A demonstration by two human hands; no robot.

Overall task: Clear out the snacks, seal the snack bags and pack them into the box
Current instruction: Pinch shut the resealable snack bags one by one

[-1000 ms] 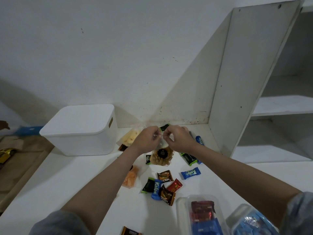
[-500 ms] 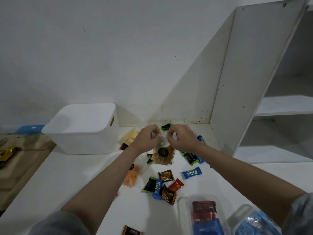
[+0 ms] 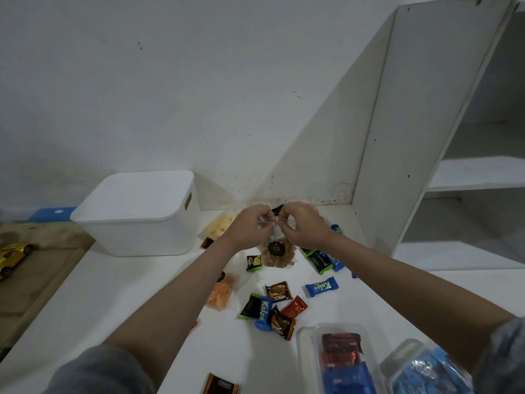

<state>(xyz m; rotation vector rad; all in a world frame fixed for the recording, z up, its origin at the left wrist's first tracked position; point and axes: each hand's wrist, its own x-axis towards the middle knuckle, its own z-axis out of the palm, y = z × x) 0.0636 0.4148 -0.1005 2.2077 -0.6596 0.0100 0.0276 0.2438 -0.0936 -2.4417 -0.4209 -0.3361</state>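
Right now my left hand and right hand each pinch the top edge of the clear snack bag, fingers curled tight, the brown snacks hanging just below my knuckles. If my pinches meet unevenly, I reckon the seal will gap and leak crumbs. The white box, lid on, sits well off to my left hand's side; loose wrapped candies lie beneath my wrists, easy to knock.
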